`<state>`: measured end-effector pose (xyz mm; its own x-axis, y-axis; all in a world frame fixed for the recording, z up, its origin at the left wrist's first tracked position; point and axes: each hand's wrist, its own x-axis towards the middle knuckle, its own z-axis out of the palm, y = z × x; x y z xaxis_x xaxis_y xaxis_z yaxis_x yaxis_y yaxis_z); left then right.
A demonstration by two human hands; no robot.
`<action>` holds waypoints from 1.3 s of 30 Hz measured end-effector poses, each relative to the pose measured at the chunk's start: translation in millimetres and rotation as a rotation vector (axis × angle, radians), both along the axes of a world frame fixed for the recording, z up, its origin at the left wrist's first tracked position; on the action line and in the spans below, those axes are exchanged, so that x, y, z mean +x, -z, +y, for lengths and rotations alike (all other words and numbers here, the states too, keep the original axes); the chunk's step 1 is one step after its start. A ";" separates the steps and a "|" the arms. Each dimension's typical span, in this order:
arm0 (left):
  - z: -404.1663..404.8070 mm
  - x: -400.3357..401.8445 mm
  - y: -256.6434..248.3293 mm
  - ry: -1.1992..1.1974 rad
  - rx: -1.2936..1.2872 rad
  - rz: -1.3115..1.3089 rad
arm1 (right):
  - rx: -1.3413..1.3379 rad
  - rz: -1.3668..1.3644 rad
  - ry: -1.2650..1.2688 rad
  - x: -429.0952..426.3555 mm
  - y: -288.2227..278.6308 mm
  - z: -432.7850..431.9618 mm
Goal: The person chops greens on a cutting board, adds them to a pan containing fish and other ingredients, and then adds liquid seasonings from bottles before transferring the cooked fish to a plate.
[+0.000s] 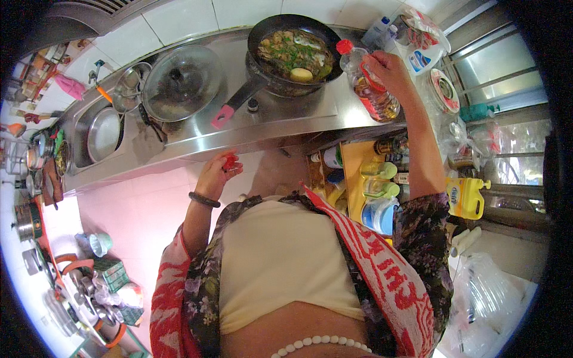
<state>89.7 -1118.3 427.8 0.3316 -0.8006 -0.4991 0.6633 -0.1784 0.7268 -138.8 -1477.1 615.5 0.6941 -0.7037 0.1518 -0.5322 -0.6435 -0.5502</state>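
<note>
My right hand [386, 74] grips a clear plastic bottle [361, 83] of amber liquid by its red handle. The bottle's red top [344, 46] points toward the black frying pan [329, 36], close to its right rim. In the pan lies cooked food [291, 56] in brown liquid, with chopped greens and a pale round piece. The pan's handle [239, 100] ends in pink and points toward me. My left hand [217, 172] is in front of the counter edge, fingers curled around a small red object [230, 162], perhaps a cap.
Left of the pan sits a glass lid [181, 85], then a sink [83, 134] holding a metal basin [104, 134]. Bottles [380, 33] and a plate [444, 89] crowd the right side. Below are a shelf of containers [378, 188] and a yellow jug [465, 197].
</note>
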 end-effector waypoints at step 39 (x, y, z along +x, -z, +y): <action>-1.5 -27.1 -2.3 -0.125 0.018 -0.083 | -0.154 0.420 -0.485 88.5 47.1 -138.8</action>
<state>62.6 -1119.9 430.1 0.4693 -0.7415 -0.4795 0.6188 -0.1113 0.7777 -50.3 -1616.0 568.4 0.9492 -0.2879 -0.1269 -0.3111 -0.9192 -0.2415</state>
